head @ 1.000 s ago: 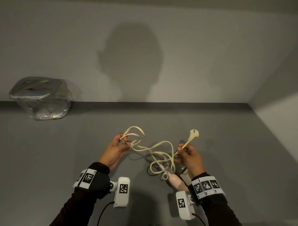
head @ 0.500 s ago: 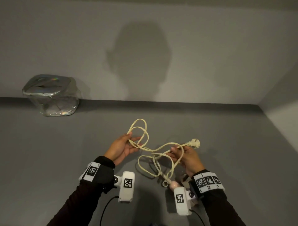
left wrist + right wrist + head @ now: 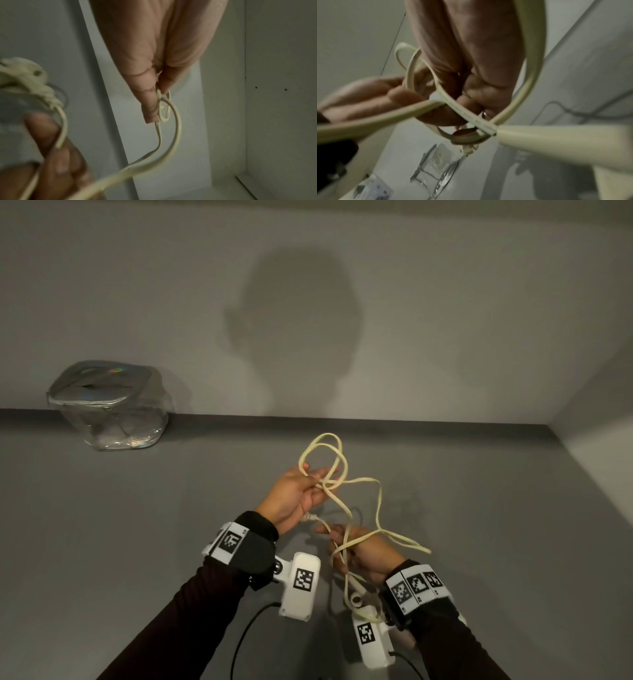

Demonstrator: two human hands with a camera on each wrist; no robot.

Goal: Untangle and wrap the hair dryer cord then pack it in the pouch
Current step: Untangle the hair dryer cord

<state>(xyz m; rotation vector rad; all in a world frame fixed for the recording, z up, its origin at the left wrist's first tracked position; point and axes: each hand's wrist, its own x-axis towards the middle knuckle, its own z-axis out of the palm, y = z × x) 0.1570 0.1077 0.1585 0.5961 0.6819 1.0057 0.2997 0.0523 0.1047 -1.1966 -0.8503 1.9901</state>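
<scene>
Step in hand: untangling, by my reading; the cord [image 3: 378, 498] is in loose crossed loops between both hands, nothing wrapped yet.
Left grip: the left hand [image 3: 294, 496] pinches the cord between thumb and fingertips [image 3: 150, 108], with two loops standing above the pinch and a crossing just beside it.
Right grip: the right hand [image 3: 363, 553] sits below and to the right of the left one, fingers curled round several strands; one strand runs across the back of the wrist.
Plug: the plug [image 3: 25, 75] shows in the left wrist view close by the right hand's fingers; which hand, if either, holds it I cannot tell.
Hair dryer: the hair dryer [image 3: 359, 599] is only partly seen, low beneath the right grip, mostly hidden by the wrist camera; the cord runs down to it.
Pouch: the clear pouch [image 3: 109, 409] stands on the worktop [image 3: 102, 542] against the wall, well apart from both grips, far to the left; its top looks shut.
Risk, knot: pulling the grips apart now could tighten the crossing by the left pinch instead of freeing it.
Risk, snag: the strand over the right wrist may catch on the wrist band or camera.
Risk, drag: a hard tug could jerk the dryer along the worktop.
</scene>
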